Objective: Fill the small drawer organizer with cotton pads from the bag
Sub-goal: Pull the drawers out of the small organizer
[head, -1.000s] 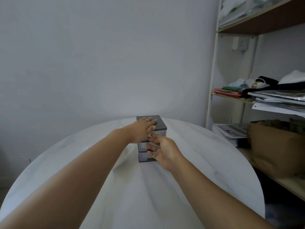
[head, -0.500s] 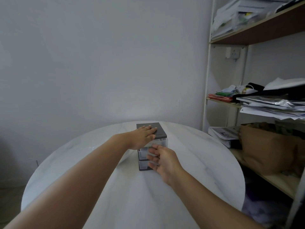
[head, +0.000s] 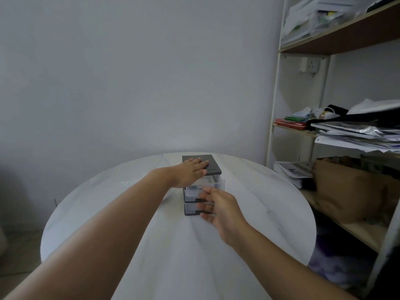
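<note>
A small drawer organizer (head: 213, 165) with a dark grey top and clear drawers stands near the far side of a round white table (head: 266, 204). My left hand (head: 190, 173) lies flat on its top, fingers straight. My right hand (head: 223, 211) is at the organizer's front, thumb and forefinger pinching the front of the top drawer (head: 217, 183), which sticks out a little. The right hand is blurred. No cotton pads or their bag are in view.
A shelf unit (head: 275, 105) stands right of the table. It holds stacked papers (head: 357, 137), a brown paper bag (head: 346, 191) and magazines (head: 294, 169). A plain wall is behind the table.
The top drawer has slid out a short way towards me with my right hand. My left hand has stayed flat on the organizer's top. The camera has tilted up slightly.
</note>
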